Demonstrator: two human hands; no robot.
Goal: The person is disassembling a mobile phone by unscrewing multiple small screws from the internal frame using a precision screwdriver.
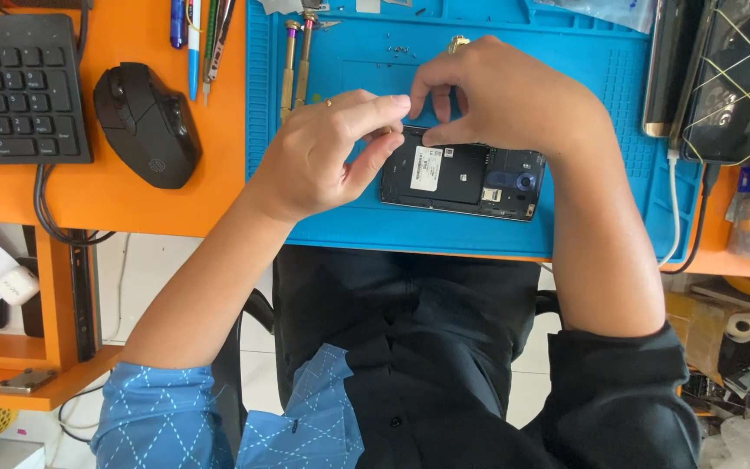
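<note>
Now both hands are working the opened phone lying flat on the blue mat, left hand and right hand pinching at its top-left corner, a light, stiff, fragile thing best gripped by the edges.

Both hands meet over the top left corner of an opened black smartphone with its back cover off, which lies flat on a blue silicone repair mat. The left hand pinches thumb and forefinger just beside that corner; the right hand presses its thumb tip on the phone's upper edge. Beyond the fingers lie two brass-handled screwdrivers and tiny loose screws. Well left of the fingers sits a black computer mouse on the orange desk.
</note>
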